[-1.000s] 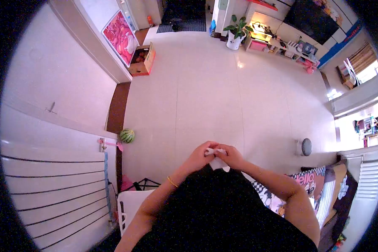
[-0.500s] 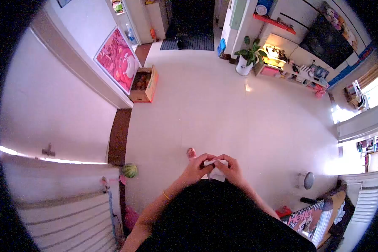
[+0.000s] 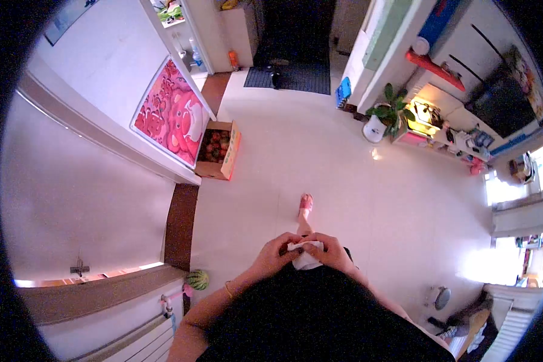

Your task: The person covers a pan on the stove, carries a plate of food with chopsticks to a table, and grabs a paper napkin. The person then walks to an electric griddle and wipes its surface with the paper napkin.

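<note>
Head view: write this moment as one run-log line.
left hand: holds white cloth or paper; right hand: holds same piece; watermelon: on floor; box: on floor

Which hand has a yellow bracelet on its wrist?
The left hand: the yellow bracelet goes around its wrist, while the right hand shows no bracelet on its wrist.

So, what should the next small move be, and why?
Probably one short step ahead, with the white tissue or cloth held between the left hand and right hand: one foot is out in front on the pale floor, and the cardboard box stands off to the left.
</note>
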Available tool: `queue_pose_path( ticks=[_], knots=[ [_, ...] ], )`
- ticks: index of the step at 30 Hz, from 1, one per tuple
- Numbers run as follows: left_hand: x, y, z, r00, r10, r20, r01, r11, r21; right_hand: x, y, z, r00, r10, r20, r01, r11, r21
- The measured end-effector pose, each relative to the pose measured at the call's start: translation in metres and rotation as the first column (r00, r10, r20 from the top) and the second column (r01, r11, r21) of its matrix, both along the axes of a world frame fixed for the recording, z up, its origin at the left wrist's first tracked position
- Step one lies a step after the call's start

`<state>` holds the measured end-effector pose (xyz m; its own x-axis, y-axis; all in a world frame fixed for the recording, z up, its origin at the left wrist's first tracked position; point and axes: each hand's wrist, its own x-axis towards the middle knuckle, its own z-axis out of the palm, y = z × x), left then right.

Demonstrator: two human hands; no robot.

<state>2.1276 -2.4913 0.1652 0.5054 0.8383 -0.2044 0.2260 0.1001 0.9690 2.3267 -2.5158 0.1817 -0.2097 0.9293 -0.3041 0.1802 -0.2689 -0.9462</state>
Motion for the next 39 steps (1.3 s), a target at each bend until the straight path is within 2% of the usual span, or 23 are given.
queue_pose_path(
  ticks=[3, 4, 6, 8, 10, 12, 13, 15, 18, 21, 22, 24, 25, 27, 29, 32, 34, 37, 39],
  knots=[
    [0.004, 0.083, 0.012, 0.975, 0.022, -0.222, -0.030, 0.999, -0.033, 0.005, 0.093, 0.012, 0.999, 0.025, 0.032, -0.023, 0.999, -0.044],
    [0.009, 0.112, 0.013, 0.981, 0.083, -0.178, -0.094, 0.994, -0.052, 0.008, 0.124, 0.015, 0.999, 0.032, 0.042, -0.029, 0.997, -0.073],
    [0.020, 0.166, 0.017, 0.974, 0.211, -0.089, -0.219, 0.971, -0.098, 0.014, 0.187, 0.001, 0.999, 0.017, 0.030, -0.020, 0.996, 0.088],
    [0.025, 0.227, 0.030, 0.955, 0.276, -0.106, -0.285, 0.955, -0.077, 0.019, 0.255, -0.002, 0.998, 0.029, 0.048, -0.036, 0.988, 0.151],
    [0.027, 0.285, 0.045, 0.937, 0.332, -0.108, -0.341, 0.936, -0.084, 0.019, 0.325, 0.023, 0.991, 0.075, 0.115, -0.087, 0.991, 0.098],
    [0.021, 0.329, 0.060, 0.917, 0.386, -0.101, -0.396, 0.911, -0.118, 0.010, 0.376, 0.041, 0.991, 0.122, 0.052, -0.124, 0.991, 0.052],
    [0.019, 0.349, 0.058, 0.904, 0.424, -0.057, -0.427, 0.902, -0.069, 0.005, 0.402, 0.046, 0.990, 0.142, 0.019, -0.143, 0.989, 0.038],
    [0.013, 0.398, 0.048, 0.872, 0.488, 0.026, -0.489, 0.872, 0.016, -0.003, 0.463, 0.050, 0.975, 0.205, 0.082, -0.212, 0.973, 0.093],
    [-0.001, 0.458, 0.040, 0.814, 0.580, -0.015, -0.581, 0.814, -0.030, -0.028, 0.534, 0.056, 0.968, 0.220, 0.122, -0.232, 0.967, 0.101],
    [-0.024, 0.533, 0.038, 0.783, 0.621, -0.027, -0.618, 0.783, 0.071, -0.057, 0.607, 0.035, 0.979, 0.199, 0.043, -0.201, 0.978, 0.056],
    [-0.032, 0.560, 0.033, 0.770, 0.638, 0.021, -0.638, 0.769, 0.039, -0.066, 0.635, 0.026, 0.982, 0.191, 0.004, -0.191, 0.981, 0.041],
    [-0.049, 0.619, 0.012, 0.731, 0.672, 0.117, -0.674, 0.738, -0.025, -0.087, 0.688, 0.018, 0.987, 0.139, 0.079, -0.151, 0.974, 0.172],
    [-0.059, 0.650, 0.006, 0.739, 0.663, 0.119, -0.671, 0.740, 0.046, -0.100, 0.717, 0.016, 0.988, 0.109, 0.112, -0.133, 0.963, 0.236],
    [-0.079, 0.710, 0.012, 0.756, 0.647, 0.101, -0.649, 0.719, 0.251, -0.117, 0.774, 0.010, 0.993, 0.107, 0.045, -0.116, 0.956, 0.270],
    [-0.101, 0.764, 0.014, 0.789, 0.588, 0.177, -0.614, 0.753, 0.237, -0.136, 0.828, 0.008, 0.995, 0.104, -0.001, -0.099, 0.955, 0.279],
    [-0.128, 0.833, 0.029, 0.744, 0.607, 0.280, -0.621, 0.782, -0.047, -0.165, 0.894, 0.010, 0.994, 0.081, -0.068, -0.067, 0.981, 0.183],
    [-0.148, 0.872, 0.026, 0.756, 0.605, 0.249, -0.627, 0.779, 0.014, -0.187, 0.933, 0.008, 0.986, 0.064, -0.155, -0.055, 0.996, 0.064],
    [-0.175, 0.927, 0.025, 0.790, 0.582, 0.191, -0.598, 0.801, 0.029, -0.217, 0.986, 0.007, 0.976, 0.059, -0.211, -0.051, 0.998, 0.045],
    [-0.185, 0.957, 0.019, 0.797, 0.591, 0.123, -0.603, 0.779, 0.169, -0.235, 1.023, -0.005, 0.974, 0.100, -0.202, -0.094, 0.995, 0.040]
  ],
)
